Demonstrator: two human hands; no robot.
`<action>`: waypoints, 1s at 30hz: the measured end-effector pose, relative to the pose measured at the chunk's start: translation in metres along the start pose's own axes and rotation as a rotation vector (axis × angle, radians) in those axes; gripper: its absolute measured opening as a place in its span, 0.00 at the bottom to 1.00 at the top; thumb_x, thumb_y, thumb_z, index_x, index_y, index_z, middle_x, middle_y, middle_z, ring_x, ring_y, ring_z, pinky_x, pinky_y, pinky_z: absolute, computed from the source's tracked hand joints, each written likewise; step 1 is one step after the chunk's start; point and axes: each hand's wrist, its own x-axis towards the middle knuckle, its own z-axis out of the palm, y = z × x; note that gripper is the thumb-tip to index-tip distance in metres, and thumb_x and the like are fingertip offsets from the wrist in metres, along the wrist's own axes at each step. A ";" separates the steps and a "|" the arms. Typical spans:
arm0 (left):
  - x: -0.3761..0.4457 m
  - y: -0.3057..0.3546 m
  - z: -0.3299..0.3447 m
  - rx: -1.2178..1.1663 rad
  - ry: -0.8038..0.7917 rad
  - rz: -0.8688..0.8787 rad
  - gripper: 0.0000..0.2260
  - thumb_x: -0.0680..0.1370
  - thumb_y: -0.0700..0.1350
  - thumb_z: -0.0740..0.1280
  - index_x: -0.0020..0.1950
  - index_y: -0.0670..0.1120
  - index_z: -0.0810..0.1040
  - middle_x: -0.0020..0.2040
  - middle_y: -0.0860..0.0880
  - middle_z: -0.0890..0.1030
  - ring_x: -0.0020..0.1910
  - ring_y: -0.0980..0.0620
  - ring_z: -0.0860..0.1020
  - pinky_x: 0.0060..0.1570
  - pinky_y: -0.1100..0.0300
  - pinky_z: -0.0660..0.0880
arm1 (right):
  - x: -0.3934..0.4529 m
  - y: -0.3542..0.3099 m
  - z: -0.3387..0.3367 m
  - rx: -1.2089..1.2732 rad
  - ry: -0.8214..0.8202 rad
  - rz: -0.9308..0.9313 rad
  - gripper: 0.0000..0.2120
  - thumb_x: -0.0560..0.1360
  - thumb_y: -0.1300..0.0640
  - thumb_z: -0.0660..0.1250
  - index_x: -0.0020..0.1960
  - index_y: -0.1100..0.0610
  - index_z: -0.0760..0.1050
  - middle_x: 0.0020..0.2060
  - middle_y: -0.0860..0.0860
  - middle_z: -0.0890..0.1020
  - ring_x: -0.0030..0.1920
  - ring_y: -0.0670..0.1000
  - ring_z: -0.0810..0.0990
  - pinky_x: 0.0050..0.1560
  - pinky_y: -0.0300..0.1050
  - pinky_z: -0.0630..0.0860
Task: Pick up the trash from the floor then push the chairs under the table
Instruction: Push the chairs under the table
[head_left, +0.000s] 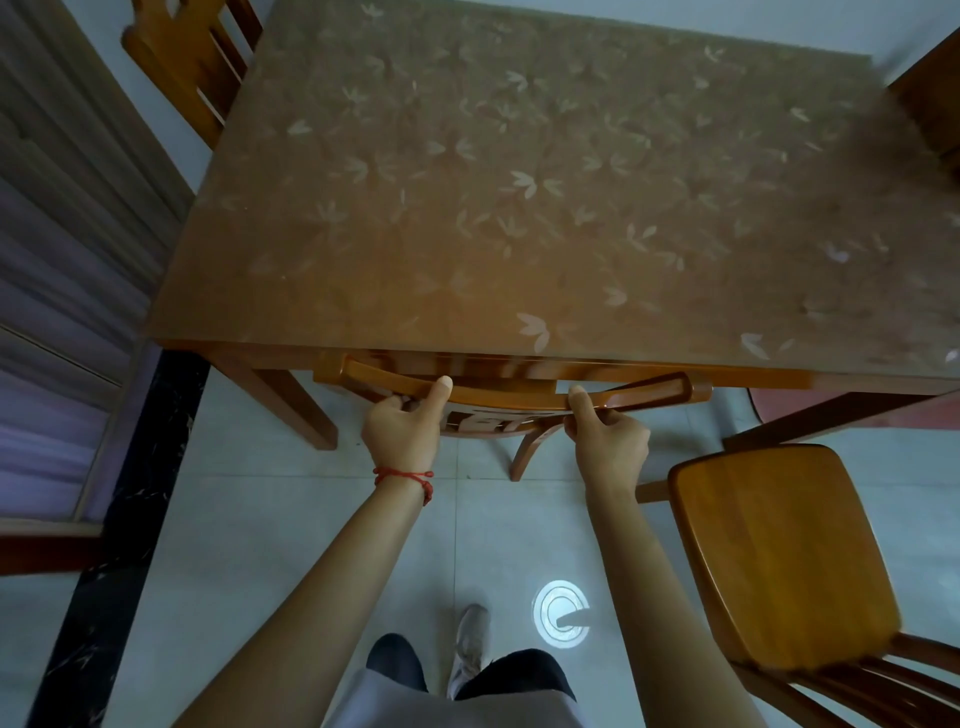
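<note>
A wooden chair (514, 397) stands tucked under the near edge of the brown table (519, 208), with only its curved top rail and part of its back showing. My left hand (402, 431) grips the rail's left part, thumb on top. My right hand (605, 441) grips the rail's right part the same way. A second wooden chair (779, 556) stands out from the table at the right, its seat facing me. No trash is visible on the floor.
A third chair (192, 57) stands at the table's far left corner. A dark wooden piece (930, 98) sits at the far right. A door frame with a black marble threshold (109, 545) runs along the left. A round light reflection (561, 616) lies on the tiles by my shoe (470, 649).
</note>
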 end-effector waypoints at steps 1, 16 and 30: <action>0.000 0.000 0.000 -0.003 0.000 -0.003 0.17 0.68 0.52 0.74 0.28 0.41 0.75 0.36 0.39 0.82 0.41 0.43 0.82 0.48 0.43 0.79 | 0.000 0.000 0.000 -0.001 0.000 -0.001 0.16 0.71 0.48 0.68 0.30 0.56 0.74 0.26 0.49 0.78 0.33 0.51 0.81 0.42 0.48 0.79; -0.013 0.014 0.002 0.027 0.009 -0.026 0.15 0.70 0.51 0.71 0.31 0.43 0.73 0.39 0.40 0.82 0.42 0.44 0.82 0.49 0.47 0.79 | -0.005 -0.004 -0.005 0.013 -0.018 -0.013 0.23 0.70 0.46 0.68 0.38 0.68 0.77 0.34 0.61 0.82 0.38 0.59 0.82 0.45 0.55 0.79; -0.022 0.014 0.018 0.038 0.017 0.007 0.17 0.71 0.52 0.70 0.38 0.37 0.78 0.40 0.41 0.83 0.42 0.44 0.82 0.48 0.48 0.79 | 0.012 -0.004 -0.017 0.024 -0.043 -0.004 0.17 0.69 0.46 0.68 0.30 0.58 0.74 0.29 0.55 0.81 0.33 0.53 0.82 0.38 0.46 0.78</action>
